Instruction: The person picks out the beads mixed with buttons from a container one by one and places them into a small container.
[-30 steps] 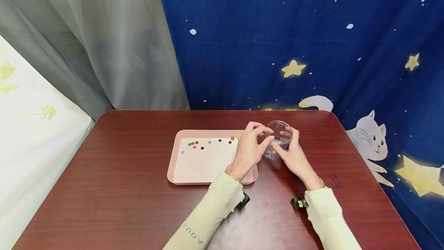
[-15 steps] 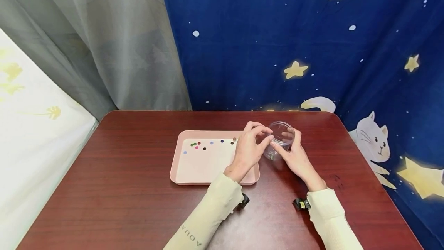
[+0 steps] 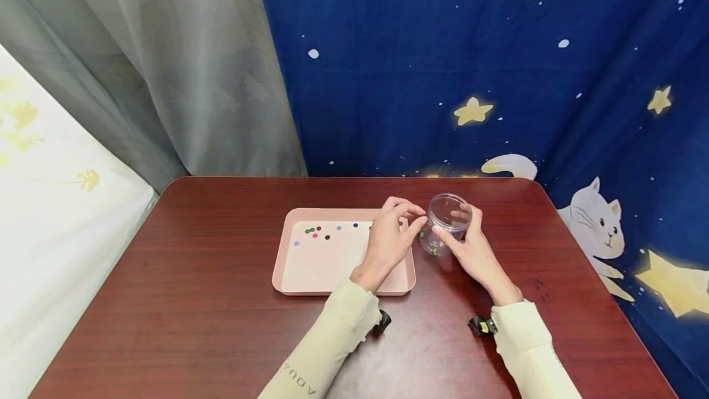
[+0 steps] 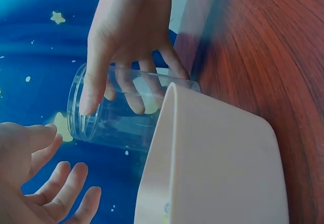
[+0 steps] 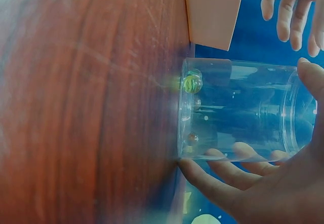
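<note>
One clear round plastic jar (image 3: 447, 222) stands upright on the dark red wooden table (image 3: 194, 300), just right of one shallow pink rectangular tray (image 3: 310, 285), with the right hand (image 3: 471, 250) curled round its side. The left hand (image 3: 388, 240) hovers over the tray's right end, fingers relaxed, holding nothing. About nine small coloured beads (image 3: 317, 233) lie along the tray's far edge, and at least two more beads (image 5: 192, 83) sit in the jar; bare wood surrounds the tray.

Home corner: starry cat curtain (image 3: 498, 79)

left hand (image 3: 388, 240) relaxed, right hand (image 3: 471, 250) curled
</note>
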{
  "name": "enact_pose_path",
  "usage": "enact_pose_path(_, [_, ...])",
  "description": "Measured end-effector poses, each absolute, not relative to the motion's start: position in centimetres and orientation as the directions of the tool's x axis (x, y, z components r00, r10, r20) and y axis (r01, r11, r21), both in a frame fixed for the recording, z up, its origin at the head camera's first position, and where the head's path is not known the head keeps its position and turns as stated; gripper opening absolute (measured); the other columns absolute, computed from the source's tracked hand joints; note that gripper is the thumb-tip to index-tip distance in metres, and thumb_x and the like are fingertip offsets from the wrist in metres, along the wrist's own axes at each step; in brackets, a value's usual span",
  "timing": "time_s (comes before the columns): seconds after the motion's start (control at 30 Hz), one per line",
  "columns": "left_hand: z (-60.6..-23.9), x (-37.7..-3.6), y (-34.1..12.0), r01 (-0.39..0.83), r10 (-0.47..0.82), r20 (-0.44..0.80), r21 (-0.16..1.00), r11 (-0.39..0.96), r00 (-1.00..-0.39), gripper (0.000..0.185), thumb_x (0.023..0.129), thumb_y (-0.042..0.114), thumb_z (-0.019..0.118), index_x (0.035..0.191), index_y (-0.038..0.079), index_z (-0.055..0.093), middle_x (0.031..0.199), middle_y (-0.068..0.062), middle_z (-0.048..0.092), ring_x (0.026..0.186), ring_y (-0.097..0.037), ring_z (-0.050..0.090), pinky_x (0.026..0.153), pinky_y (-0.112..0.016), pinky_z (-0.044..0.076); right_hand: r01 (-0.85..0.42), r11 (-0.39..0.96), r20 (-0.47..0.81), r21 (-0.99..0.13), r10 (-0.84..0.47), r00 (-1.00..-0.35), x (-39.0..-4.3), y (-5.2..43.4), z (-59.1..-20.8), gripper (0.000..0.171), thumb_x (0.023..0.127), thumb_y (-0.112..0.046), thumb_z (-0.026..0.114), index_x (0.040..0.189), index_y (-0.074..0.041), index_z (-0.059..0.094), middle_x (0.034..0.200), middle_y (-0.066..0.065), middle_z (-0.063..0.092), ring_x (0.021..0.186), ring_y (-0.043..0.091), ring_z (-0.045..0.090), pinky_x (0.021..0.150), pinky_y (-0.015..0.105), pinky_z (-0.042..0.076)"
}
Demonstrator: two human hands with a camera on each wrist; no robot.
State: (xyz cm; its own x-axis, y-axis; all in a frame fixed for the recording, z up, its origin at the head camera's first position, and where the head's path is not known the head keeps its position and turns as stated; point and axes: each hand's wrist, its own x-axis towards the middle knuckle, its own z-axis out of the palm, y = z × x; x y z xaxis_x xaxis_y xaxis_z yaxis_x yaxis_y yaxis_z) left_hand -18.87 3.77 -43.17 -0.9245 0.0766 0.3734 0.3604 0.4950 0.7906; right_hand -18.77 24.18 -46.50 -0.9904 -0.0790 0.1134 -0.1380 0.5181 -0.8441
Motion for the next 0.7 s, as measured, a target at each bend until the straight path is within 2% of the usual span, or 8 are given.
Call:
enact_pose_path(0.2, [-43.4,-18.8,3.5,0.349,0.084,0.357,0.791,0.503,-0.930,0.010,0.095,0.025,0.076,0.104,0.022,0.078,0.116,0.002,0.067,0.097,-0.020,0.072,0.076,-0.023,0.048,-0.141,0.517,0.118,-0.844,-0.077,-0.990,-18.8,24.1,-46.6,0.083,0.100,-0.032,0.071,0.155,-0.010,0.013,0.152,0.026,0.043,0.144,0.041,0.045,0.117,0.062,0.037])
enact_pose_path(0.7, [-43.9,-18.9,2.6,0.321,0.095,0.323,0.777,0.542,-0.942,0.013,0.094,0.021,0.075,0.107,0.020,0.078,0.114,-0.001,0.068,0.103,-0.020,0.071,0.075,-0.027,0.049,-0.136,0.519,0.113,-0.844,-0.075,-0.991,-18.8,24.1,-46.5,0.084,0.099,-0.032,0.072,0.156,-0.011,0.013,0.153,0.026,0.043,0.143,0.041,0.045,0.117,0.062,0.037])
